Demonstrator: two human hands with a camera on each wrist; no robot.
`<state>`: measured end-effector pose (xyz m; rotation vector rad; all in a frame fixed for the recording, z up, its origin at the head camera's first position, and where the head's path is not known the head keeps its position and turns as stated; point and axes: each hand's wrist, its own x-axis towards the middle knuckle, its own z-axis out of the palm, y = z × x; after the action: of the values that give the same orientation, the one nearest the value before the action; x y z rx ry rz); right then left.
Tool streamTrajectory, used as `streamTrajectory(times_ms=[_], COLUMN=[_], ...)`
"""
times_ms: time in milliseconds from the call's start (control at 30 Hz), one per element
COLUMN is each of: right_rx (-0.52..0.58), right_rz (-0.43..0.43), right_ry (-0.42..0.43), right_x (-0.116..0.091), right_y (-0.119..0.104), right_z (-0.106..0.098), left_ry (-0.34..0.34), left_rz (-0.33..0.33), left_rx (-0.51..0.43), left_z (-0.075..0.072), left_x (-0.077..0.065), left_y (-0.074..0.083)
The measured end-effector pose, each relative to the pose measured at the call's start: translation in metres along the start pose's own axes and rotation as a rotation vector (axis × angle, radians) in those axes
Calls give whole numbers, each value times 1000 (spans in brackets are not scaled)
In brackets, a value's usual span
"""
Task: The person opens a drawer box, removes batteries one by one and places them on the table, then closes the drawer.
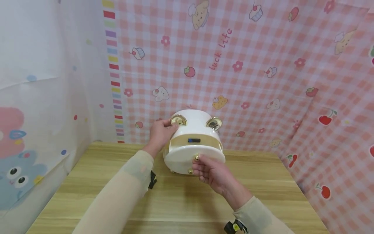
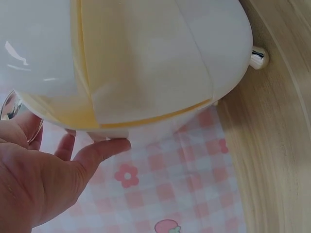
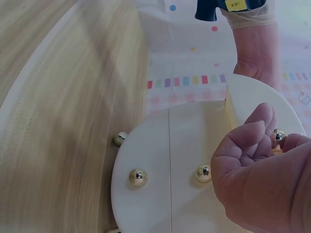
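Note:
A white, rounded storage box point(image 1: 194, 122) with gold-rimmed ears stands at the back of the table. My left hand point(image 1: 160, 133) grips it at its left ear point(image 1: 179, 120); in the left wrist view, fingers point(image 2: 104, 150) lie against its side. The top drawer point(image 1: 181, 157) is pulled out. With thumb and finger, my right hand point(image 1: 214, 174) pinches its gold knob point(image 3: 278, 137). A short dark stick with a blue end point(image 1: 194, 140), like a marker, lies in the drawer. In the right wrist view, the lower drawer fronts point(image 3: 146, 145) sit further back, bearing gold knobs point(image 3: 138, 177).
The box stands on small gold feet point(image 2: 259, 58) on a wood-grain table point(image 1: 169, 208). Behind it hangs a pink checked cloth point(image 1: 187, 87), and more printed cloth walls the left and right sides. Each wrist wears a black strap-on device point(image 1: 233, 226).

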<state>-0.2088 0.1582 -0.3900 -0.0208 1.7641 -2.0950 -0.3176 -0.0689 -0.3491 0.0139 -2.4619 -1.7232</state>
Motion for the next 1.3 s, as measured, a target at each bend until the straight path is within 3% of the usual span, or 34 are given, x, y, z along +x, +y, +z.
streamTrajectory(times_ms=[600, 1300], right_rx=[-7, -43], right_rz=[8, -5], right_ry=[15, -4], right_x=[-7, -20], right_y=[5, 9], right_z=[6, 3], left_ry=[-6, -5], left_rz=[-8, 0], left_rx=[28, -5], left_z=[-1, -1], left_x=[0, 2], left_y=[-3, -1])
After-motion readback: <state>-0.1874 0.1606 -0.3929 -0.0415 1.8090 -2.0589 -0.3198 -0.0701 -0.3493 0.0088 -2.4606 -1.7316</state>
